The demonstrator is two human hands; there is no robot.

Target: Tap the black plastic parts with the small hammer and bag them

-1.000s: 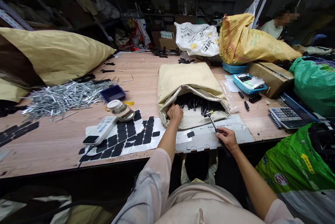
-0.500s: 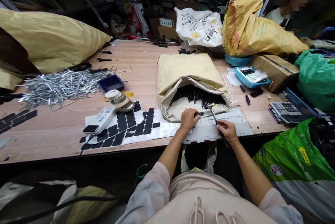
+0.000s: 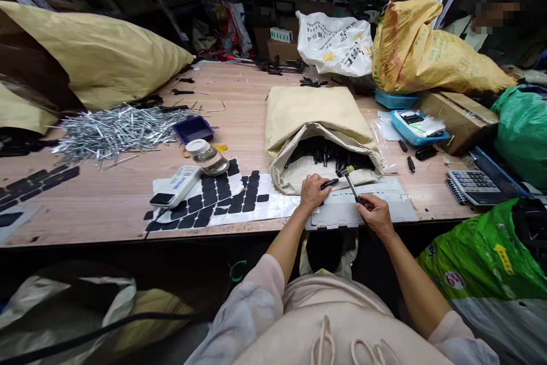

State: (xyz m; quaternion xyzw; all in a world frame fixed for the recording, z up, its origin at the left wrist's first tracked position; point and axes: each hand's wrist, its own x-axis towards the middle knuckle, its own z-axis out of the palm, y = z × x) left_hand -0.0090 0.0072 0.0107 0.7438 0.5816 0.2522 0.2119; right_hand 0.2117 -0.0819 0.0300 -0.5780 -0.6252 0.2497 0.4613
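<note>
My left hand is closed around a small black handle-like piece, whose end pokes out to the right. In my right hand is a small hammer with a metal shaft and a yellowish tip on its head. The hammer head is just right of the black piece, before the mouth of a beige sack. Inside that sack lie several similar black pieces. Below both hands a light grey board lies at the table's front edge.
Left of the hands are sheets of black pads, a white box-like device, a lidded jar and a dark blue tray. A heap of metal rods lies farther left. Rightward sit a calculator and a green bag.
The camera view has shifted slightly, so the table contents appear farther right. The black piece now shows more clearly beyond my left fingers. Both hands keep their holds.
</note>
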